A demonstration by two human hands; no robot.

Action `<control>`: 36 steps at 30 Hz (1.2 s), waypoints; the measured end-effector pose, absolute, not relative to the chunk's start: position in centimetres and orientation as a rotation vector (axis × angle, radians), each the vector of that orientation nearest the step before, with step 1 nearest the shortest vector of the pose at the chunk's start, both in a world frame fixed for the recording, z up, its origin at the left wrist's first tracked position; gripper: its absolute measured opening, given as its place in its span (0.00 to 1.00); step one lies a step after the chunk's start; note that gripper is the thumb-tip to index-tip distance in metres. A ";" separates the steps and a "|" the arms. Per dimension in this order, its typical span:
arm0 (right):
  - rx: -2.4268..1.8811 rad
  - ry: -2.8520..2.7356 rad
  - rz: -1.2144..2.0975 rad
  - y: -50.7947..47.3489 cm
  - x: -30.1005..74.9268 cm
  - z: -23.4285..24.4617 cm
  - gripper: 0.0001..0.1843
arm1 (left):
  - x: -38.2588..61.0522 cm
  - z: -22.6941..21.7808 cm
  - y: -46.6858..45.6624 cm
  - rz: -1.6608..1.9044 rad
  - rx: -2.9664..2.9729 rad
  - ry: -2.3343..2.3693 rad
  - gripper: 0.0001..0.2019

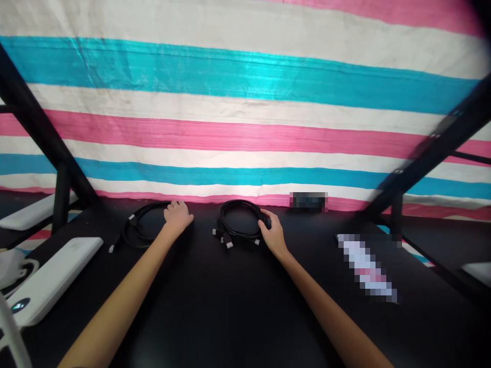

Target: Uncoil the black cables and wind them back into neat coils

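Two coiled black cables lie near the back edge of the black tabletop. My left hand [177,216] is palm down on the right side of the looser left cable [138,240], its fingers curled over the loop; the fingertips are partly hidden. Light-coloured plugs show at that cable's left side. My right hand [273,234] grips the right edge of the tighter cable coil [238,235] between thumb and fingers. Several plugs with pale metal ends stick out at the front of this coil.
On the left lie a white power bank [57,281] with a small lit display and a white plug [11,268] with its cord. A blurred dark item [309,201] stands at the back, a blurred pale one [366,268] at right. Black slanting bars [429,148] flank a striped sheet [245,138].
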State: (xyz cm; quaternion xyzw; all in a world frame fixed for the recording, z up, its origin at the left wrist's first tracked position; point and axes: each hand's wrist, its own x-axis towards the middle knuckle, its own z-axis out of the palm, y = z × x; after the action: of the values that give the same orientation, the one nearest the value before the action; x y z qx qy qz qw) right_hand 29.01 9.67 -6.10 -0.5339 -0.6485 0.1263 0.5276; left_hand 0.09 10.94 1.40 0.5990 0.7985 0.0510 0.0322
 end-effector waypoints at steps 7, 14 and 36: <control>-1.274 -1.540 0.308 9.7 29.0 -6.2 0.21 | -0.3 1.3 10.9 0.053 1.825 2.395 0.26; -1.278 -1.536 0.304 9.7 29.0 -6.2 0.20 | -0.2 1.5 11.0 0.019 1.822 2.346 0.25; -1.259 -1.520 0.303 9.7 28.9 -6.2 0.20 | -1.0 7.9 8.7 0.362 1.803 2.459 0.24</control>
State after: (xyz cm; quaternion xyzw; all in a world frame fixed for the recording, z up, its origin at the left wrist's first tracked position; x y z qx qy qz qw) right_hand 28.88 9.69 -6.15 -0.5300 -0.6397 0.1276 0.5418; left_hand -0.97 8.67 7.91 0.5869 0.8003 0.1177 0.0354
